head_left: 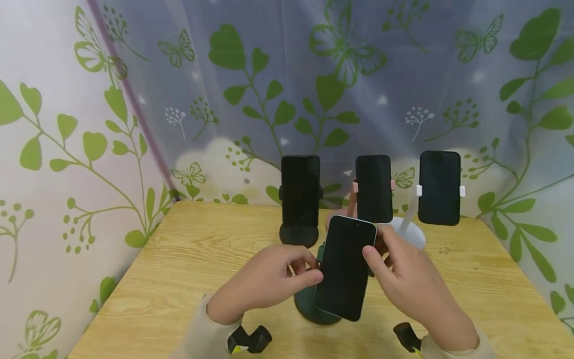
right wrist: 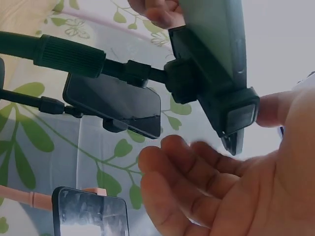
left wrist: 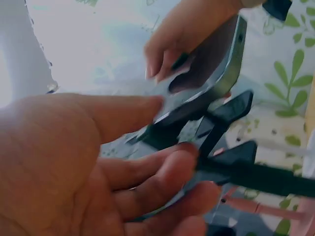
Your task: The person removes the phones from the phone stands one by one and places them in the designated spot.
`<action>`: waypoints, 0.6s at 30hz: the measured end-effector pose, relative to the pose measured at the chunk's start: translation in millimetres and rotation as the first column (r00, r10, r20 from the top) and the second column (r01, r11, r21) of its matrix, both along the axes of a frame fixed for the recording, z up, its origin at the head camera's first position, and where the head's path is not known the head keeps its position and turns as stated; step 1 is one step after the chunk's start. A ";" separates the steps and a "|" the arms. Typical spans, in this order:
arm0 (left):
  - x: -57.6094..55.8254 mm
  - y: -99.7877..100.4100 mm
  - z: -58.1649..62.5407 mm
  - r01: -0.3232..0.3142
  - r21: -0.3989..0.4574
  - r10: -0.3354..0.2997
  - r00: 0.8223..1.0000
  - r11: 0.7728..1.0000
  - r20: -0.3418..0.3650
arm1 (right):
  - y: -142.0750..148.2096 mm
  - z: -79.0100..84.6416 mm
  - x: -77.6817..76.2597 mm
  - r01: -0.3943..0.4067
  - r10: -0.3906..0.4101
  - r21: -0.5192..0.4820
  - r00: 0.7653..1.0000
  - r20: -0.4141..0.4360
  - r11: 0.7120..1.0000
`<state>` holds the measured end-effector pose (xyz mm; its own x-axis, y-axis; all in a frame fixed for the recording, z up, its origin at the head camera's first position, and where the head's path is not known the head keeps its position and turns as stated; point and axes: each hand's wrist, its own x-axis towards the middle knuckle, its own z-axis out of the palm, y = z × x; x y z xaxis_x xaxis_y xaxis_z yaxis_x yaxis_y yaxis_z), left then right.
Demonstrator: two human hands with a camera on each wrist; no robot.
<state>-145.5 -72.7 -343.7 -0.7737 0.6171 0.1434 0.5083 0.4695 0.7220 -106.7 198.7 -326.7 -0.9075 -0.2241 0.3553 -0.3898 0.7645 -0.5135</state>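
A black-screened phone leans in the clamp of a dark green phone stand, its round base on the table. My left hand is at the phone's left edge; in the left wrist view its thumb lies by the front rim and its fingertips reach behind, with the clamp's end between them. My right hand is at the phone's upper right edge, its thumb against the front side. In the right wrist view, the bent fingers of this hand spread below the clamp, apart from the phone's back.
Behind stand a black phone stand with a phone, a pink one with a phone and a white one with a phone. The wooden table meets a leaf-printed curtain at the back.
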 end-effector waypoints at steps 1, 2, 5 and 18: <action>-0.1 -0.5 1.0 -0.042 0.030 0.042 0.999 0.999 -0.001 | 0.2 0.4 0.5 -0.001 0.001 -0.010 1.000 0.005 1.000; -0.6 -0.6 1.6 -0.080 0.059 0.080 0.997 0.995 -0.003 | 0.2 0.8 1.0 -0.005 0.005 -0.024 1.000 0.007 1.000; -2.0 1.4 1.9 -0.156 0.120 0.157 0.988 0.980 0.002 | 0.3 3.0 3.7 -0.002 0.002 -0.027 1.000 0.020 1.000; -3.5 9.0 -5.4 -0.099 0.148 0.100 0.995 0.984 0.005 | 3.1 4.4 0.9 -0.004 0.003 0.001 0.970 0.244 1.000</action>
